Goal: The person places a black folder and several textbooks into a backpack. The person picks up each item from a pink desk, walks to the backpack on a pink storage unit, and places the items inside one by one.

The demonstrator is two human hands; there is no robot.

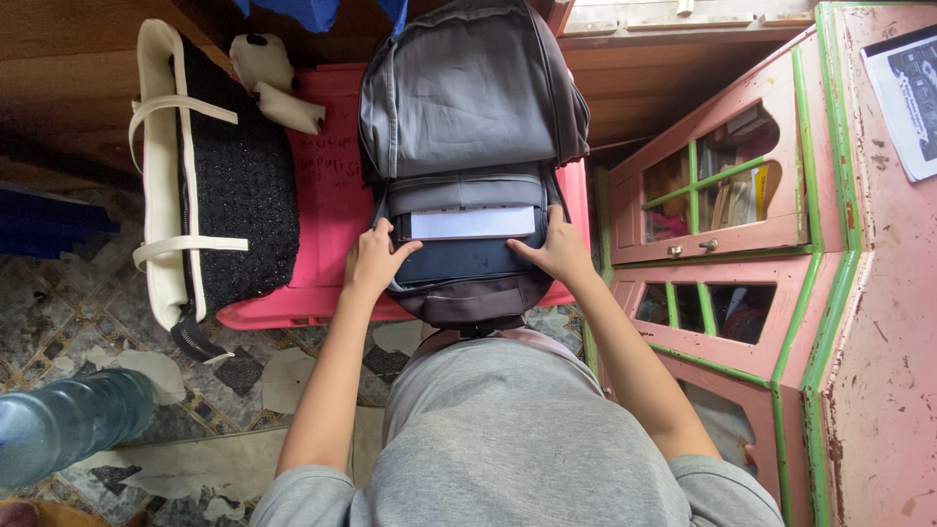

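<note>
From the head camera, a grey backpack (473, 107) stands at the centre of the view on a pink plastic stool (332, 195), its front pocket pulled open toward the person. A flat white item (471, 222), like paper or a thin book, lies across the pocket mouth, with a dark blue one (468, 262) just below it at 6 o'clock.

The left hand (374, 259) sits at 9 o'clock of the open pocket, its fingers (402, 252) curled over the pocket's edge and gripping the fabric. The right hand (558, 249) sits at 3 o'clock of the pocket, fingers (522, 251) bent inward, pinching the opposite edge and touching the dark blue item. Both hands are closed on the backpack, holding the pocket apart.

At 9 o'clock of the backpack, a black knit handbag (239, 185) with cream trim and straps rests partly on the stool, hanging over its edge. At 3 o'clock stands a worn pink cabinet (878, 322) with green trim and glass panes. At 7 o'clock, near the lower left corner, a clear plastic bottle (68, 420) shows blurred above a cracked tiled floor (88, 312). The person's grey shirt (517, 439) fills the bottom at 6 o'clock.
</note>
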